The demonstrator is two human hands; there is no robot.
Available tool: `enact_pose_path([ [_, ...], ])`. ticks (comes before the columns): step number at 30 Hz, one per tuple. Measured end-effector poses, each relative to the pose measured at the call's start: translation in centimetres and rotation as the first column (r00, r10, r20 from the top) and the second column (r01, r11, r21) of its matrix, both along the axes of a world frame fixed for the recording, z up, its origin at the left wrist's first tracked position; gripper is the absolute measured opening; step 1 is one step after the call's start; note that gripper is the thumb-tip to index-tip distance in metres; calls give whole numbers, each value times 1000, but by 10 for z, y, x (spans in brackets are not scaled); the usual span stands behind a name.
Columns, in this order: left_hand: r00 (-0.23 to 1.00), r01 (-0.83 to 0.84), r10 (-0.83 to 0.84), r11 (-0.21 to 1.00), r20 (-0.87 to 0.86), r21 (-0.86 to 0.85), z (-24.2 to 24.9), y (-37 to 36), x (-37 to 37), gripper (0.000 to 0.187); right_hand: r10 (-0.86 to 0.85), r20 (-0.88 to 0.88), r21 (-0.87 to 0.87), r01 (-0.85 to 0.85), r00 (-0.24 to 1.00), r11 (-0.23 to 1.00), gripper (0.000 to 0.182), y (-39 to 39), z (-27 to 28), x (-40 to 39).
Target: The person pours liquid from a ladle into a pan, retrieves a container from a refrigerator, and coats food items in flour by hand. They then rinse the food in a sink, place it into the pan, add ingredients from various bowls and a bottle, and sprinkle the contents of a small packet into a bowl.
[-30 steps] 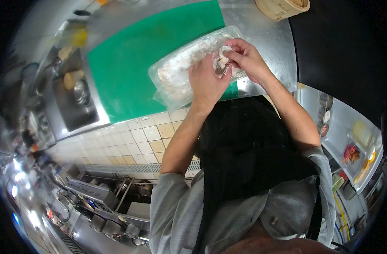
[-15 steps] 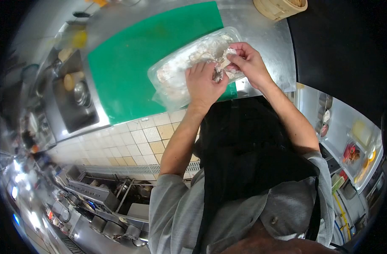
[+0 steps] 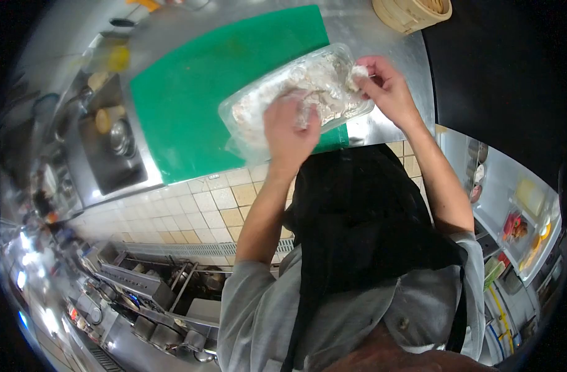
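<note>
In the head view, a clear tub [image 3: 283, 72] of white, floury food [image 3: 327, 77] lies aslant on a green mat [image 3: 203, 93], its right end reaching past the mat's edge over the bare steel of the bench [image 3: 361, 28]. The right hand [image 3: 369, 74] is at that end of the tub, thumb and fingers pinched on a small white piece [image 3: 358, 79], which it holds just above the rim. The left hand [image 3: 302, 115] is over the middle of the tub, fingers bent down toward the food and smeared by blur; whether it grasps anything I cannot tell. Both forearms come up from short grey sleeves [image 3: 252, 294], on either side of a black apron [image 3: 364, 211]. Thin, crumpled film [image 3: 243, 147] spreads from the tub's near left corner, by the front edge of the bench. A round bamboo steamer [image 3: 401, 17] stands at the far right of the bench, next to a black surface [image 3: 488, 80]. To the left of the mat is a sink [image 3: 113, 183] with a metal bowl [image 3: 120, 137] in it. Pale tiles [image 3: 203, 204] show below the bench, and pots [image 3: 166, 335] stand at lower left; at right, a white compartment [image 3: 488, 217] contains some red food [image 3: 514, 227]
</note>
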State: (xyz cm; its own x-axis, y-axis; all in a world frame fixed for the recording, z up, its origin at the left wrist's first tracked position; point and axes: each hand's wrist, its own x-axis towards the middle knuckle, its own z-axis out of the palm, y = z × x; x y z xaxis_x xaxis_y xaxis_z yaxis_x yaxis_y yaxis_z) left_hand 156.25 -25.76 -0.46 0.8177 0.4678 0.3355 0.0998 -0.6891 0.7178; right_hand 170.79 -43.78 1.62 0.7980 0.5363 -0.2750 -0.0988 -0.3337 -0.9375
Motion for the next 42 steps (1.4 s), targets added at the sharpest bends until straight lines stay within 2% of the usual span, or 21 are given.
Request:
enact_pose_path([
  [1, 988, -64, 74, 995, 135, -82, 3, 8, -3, 20, -1, 0, 1, 1, 1000, 1000, 29, 1, 6, 1],
  [2, 989, -63, 73, 995, 131, -83, 8, 16, -8, 20, 145, 46, -121, -138, 988, 983, 30, 2, 13, 1],
  [3, 990, -139, 133, 960, -42, -243, 21, 26, -8, 22, 293, 76, -244, -267, 953, 932, 30, 4, 16, 0],
  [4, 962, -237, 162, 895, -218, -379, 28, 35, -10, 24, 294, 77, -242, -268, 953, 933, 30, 4, 11, 1],
  [5, 962, -239, 166, 895, -217, -375, 24, 43, -13, 24, 354, 206, -274, -293, 912, 916, 32, 5, 4, 3],
  [6, 970, -149, 94, 958, -223, -245, 19, 50, -12, 26, 410, 330, -310, -313, 850, 898, 33, 8, 2, 4],
  [7, 971, -50, 22, 992, -239, -112, 13, 55, -10, 29, 413, 331, -308, -316, 849, 897, 33, 10, 3, 5],
  [8, 970, -54, 26, 992, -241, -110, 8, 59, -8, 29, 386, 354, -317, -279, 852, 906, 33, 12, 5, 5],
  [10, 909, 32, -67, 995, -411, -91, 9, 60, -1, 30, 365, 371, -326, -248, 854, 912, 34, 17, 11, 3],
  [14, 885, 71, -97, 995, -454, -75, -5, 64, 16, 40, 382, 429, -311, -263, 819, 913, 34, 21, 13, -9],
  [16, 775, 39, -177, 972, -606, -233, 11, 66, 27, 51, 385, 473, -297, -267, 793, 917, 34, 23, 10, -20],
  [18, 732, 73, -230, 963, -642, -261, 6, 75, 36, 53, 442, 513, -311, -321, 735, 895, 36, 27, 9, -28],
  [19, 684, 103, -279, 952, -674, -289, 5, 78, 39, 56, 450, 455, -306, -340, 768, 889, 37, 29, 13, -32],
  [23, 680, 61, -278, 943, -678, -326, 8, 68, 45, 58, 432, 507, -296, -320, 746, 900, 37, 26, 6, -37],
  [29, 723, 161, -401, 890, -564, -426, 8, 65, 60, 67, 380, 497, -248, -292, 780, 924, 40, 19, 7, -36],
  [31, 539, 135, -423, 897, -728, -421, 34, 56, 71, 67, 376, 505, -233, -296, 777, 926, 40, 16, 6, -38],
  [32, 539, 136, -424, 897, -728, -421, 33, 53, 70, 67, 375, 506, -234, -295, 777, 926, 40, 14, 7, -38],
  [34, 650, 296, -403, 915, -644, -274, 34, 45, 67, 62, 371, 497, -230, -292, 784, 928, 38, 11, 8, -38],
  [37, 625, 411, -400, 899, -670, -152, 59, 26, 59, 56, 361, 505, -233, -279, 784, 932, 36, 1, 5, -37],
  [40, 742, 358, -334, 930, -581, -78, 43, 25, 42, 52, 327, 507, -211, -253, 797, 944, 35, -5, 7, -38],
  [42, 749, 359, -325, 931, -577, -58, 33, 34, 39, 51, 324, 495, -195, -260, 806, 946, 34, -7, 6, -38],
])
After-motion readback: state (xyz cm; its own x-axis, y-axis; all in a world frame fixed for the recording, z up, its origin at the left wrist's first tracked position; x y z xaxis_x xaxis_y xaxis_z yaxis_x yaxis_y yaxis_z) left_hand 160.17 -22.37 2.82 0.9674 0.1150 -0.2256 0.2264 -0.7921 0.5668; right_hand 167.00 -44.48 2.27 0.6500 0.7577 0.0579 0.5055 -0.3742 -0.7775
